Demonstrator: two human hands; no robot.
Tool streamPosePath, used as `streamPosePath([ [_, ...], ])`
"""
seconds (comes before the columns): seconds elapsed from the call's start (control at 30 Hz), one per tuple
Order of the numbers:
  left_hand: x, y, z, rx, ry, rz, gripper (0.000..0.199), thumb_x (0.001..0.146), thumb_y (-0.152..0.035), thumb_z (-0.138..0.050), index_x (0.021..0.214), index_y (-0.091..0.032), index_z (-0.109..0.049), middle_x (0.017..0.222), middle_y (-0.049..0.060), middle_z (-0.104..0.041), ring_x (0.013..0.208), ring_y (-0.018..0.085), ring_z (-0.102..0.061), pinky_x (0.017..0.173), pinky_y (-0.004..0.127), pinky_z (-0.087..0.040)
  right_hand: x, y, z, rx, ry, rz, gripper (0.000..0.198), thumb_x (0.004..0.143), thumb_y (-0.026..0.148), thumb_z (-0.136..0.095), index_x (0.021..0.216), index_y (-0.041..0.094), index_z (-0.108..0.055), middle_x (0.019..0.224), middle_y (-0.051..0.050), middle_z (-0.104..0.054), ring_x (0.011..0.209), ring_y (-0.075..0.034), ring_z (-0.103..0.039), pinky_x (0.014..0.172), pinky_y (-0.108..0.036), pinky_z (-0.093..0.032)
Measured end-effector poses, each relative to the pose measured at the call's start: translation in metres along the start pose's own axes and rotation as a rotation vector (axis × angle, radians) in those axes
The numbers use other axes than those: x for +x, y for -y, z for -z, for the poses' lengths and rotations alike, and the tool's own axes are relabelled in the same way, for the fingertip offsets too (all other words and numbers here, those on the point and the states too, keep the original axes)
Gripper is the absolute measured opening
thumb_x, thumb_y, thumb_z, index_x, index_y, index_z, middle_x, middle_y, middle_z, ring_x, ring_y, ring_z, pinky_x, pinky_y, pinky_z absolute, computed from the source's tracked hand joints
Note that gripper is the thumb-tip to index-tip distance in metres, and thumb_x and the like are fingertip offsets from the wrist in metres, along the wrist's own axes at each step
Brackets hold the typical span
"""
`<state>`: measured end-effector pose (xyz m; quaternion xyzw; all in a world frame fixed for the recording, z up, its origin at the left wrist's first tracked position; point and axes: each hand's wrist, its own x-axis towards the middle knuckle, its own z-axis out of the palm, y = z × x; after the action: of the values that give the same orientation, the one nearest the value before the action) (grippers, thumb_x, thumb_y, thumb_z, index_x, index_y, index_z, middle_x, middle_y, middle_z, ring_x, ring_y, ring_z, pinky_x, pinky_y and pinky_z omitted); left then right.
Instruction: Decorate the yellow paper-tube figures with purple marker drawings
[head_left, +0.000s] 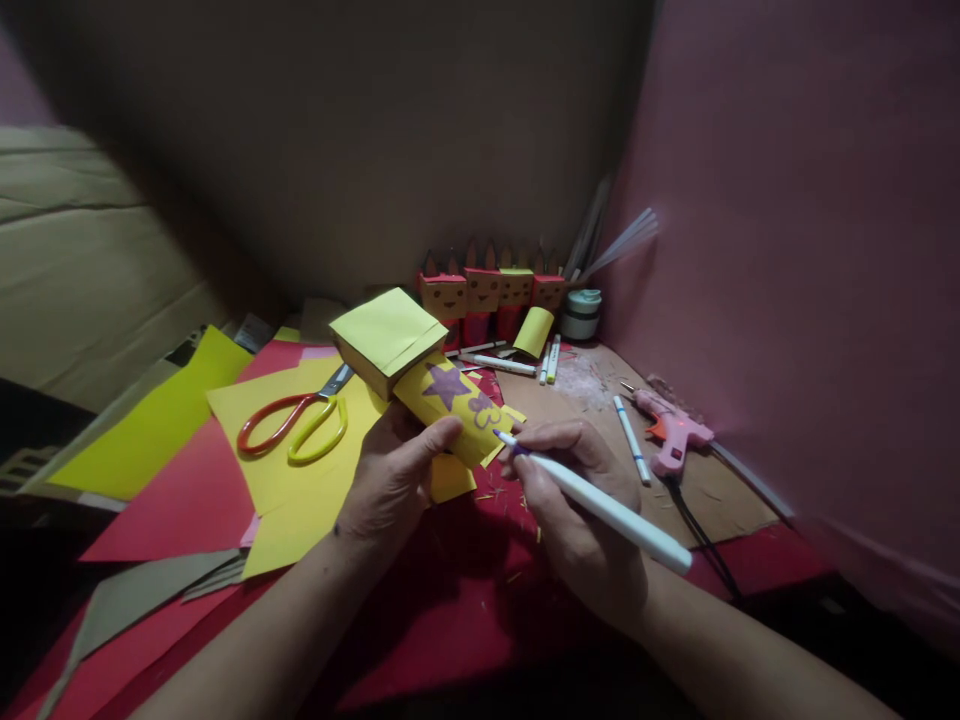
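My left hand (pixel 394 470) is closed around a yellow paper craft figure (pixel 424 400), tilted above the table. Its head is a cardboard box (pixel 388 335) with a pale yellow top. On its yellow body is a filled purple star (pixel 446 385), and beside that a purple flower outline (pixel 484 410). A white marker (pixel 611 512) with a purple tip is pinched in my right hand (pixel 581 500). The tip is at the body's lower edge, close to the flower; whether it touches the paper I cannot tell.
Scissors (pixel 300 425) lie on yellow and red paper sheets at left. Several box-headed figures (pixel 484 290) with drawn faces stand at the back. Markers (pixel 632 440), a yellow paper tube (pixel 534 332), a round jar (pixel 582 315) and a corded pink glue gun (pixel 679 435) occupy the right side.
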<state>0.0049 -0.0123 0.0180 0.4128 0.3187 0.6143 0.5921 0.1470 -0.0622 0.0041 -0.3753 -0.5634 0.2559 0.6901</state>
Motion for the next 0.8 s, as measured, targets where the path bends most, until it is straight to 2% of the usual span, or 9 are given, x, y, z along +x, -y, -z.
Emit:
streamPosePath([
  [0.2, -0.0015, 0.0007, 0.0014, 0.024, -0.004, -0.055, 0.054, 0.071, -0.024, -0.086, 0.122, -0.021, -0.070, 0.108, 0.005, -0.079, 0.105, 0.027, -0.073, 0.096, 0.037, -0.059, 0.0008, -0.0008, -0.0042, -0.037, 0.000, -0.008, 0.008, 0.085, 0.016, -0.065, 0.090, 0.022, -0.064, 0.064, 0.004, -0.063, 0.052, -0.011, -0.059, 0.045, -0.021, -0.047],
  [0.57, 0.0007, 0.0023, 0.0031, 0.138, 0.049, -0.145, 0.055, 0.074, -0.024, -0.084, 0.127, -0.025, -0.068, 0.099, 0.002, -0.080, 0.102, 0.028, -0.075, 0.092, 0.037, -0.061, 0.0018, -0.0010, -0.0055, -0.037, 0.000, -0.035, 0.007, 0.086, 0.016, -0.064, 0.090, 0.021, -0.063, 0.063, 0.005, -0.060, 0.048, -0.010, -0.052, 0.044, -0.021, -0.045],
  [0.8, -0.0019, 0.0013, 0.0018, 0.161, 0.016, -0.126, 0.058, 0.075, -0.027, -0.084, 0.131, -0.026, -0.066, 0.098, 0.002, -0.081, 0.103, 0.028, -0.075, 0.094, 0.037, -0.060, 0.0021, -0.0033, -0.0052, -0.003, -0.007, -0.081, 0.005, 0.085, 0.018, -0.065, 0.089, 0.020, -0.064, 0.066, 0.002, -0.064, 0.050, -0.009, -0.054, 0.045, -0.021, -0.044],
])
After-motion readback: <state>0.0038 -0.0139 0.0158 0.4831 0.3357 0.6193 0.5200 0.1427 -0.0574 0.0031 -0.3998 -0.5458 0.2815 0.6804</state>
